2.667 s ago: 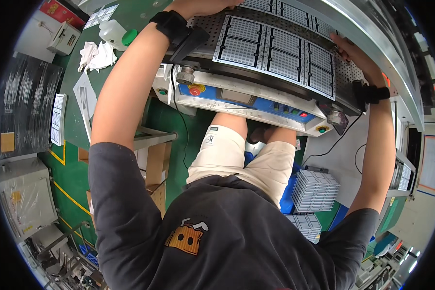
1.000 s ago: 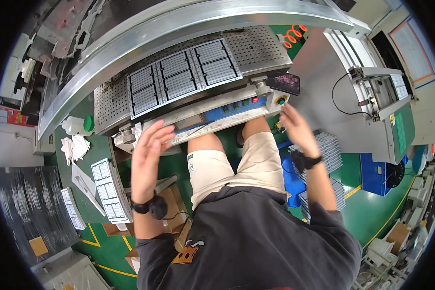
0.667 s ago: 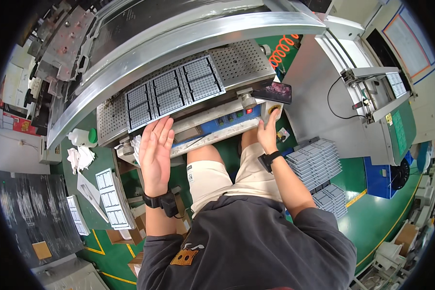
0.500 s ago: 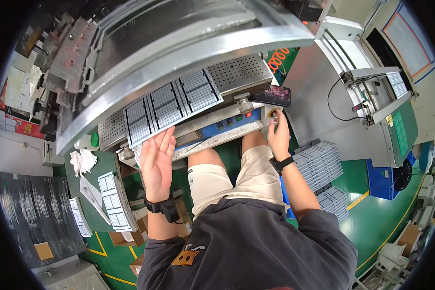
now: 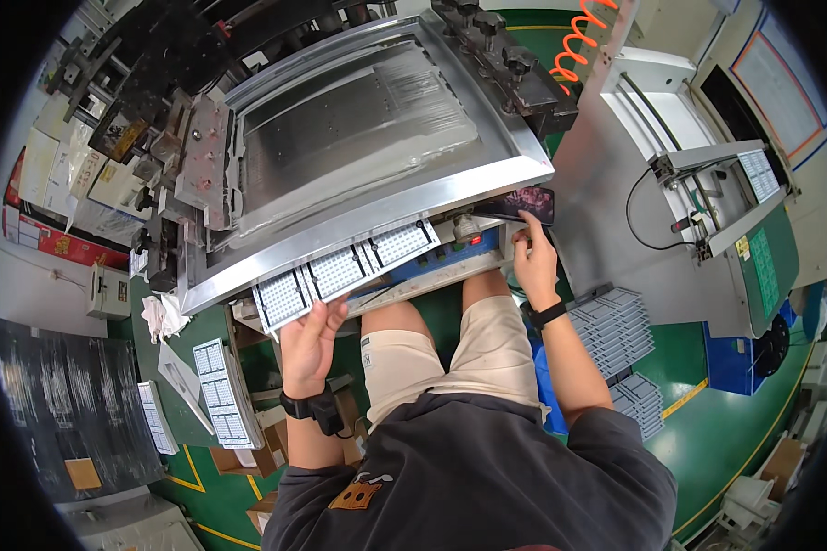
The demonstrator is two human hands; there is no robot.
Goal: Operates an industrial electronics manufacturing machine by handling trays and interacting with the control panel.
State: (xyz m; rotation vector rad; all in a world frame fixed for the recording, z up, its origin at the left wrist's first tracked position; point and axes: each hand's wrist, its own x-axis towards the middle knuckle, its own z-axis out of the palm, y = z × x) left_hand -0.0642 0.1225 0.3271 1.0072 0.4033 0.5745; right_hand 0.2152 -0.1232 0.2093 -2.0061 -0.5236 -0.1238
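The left hand [image 5: 309,349] is turned palm up, its bent fingers set at the near edge of a white rectangular panel [image 5: 340,268] printed with grey dotted grids; whether that edge is pinched cannot be told. The right hand [image 5: 536,266] is raised, its fingers released and loosely curled, just beside a black rectangular screen [image 5: 531,202], its display hard to make out. Three grid columns are shown; the panel's far part is covered by a silver metal frame [image 5: 469,186]. Two stacks of grey trays [image 5: 611,329] are seen at right, a pile of white gridded panels [image 5: 222,395] on the green bench [image 5: 202,324] at left.
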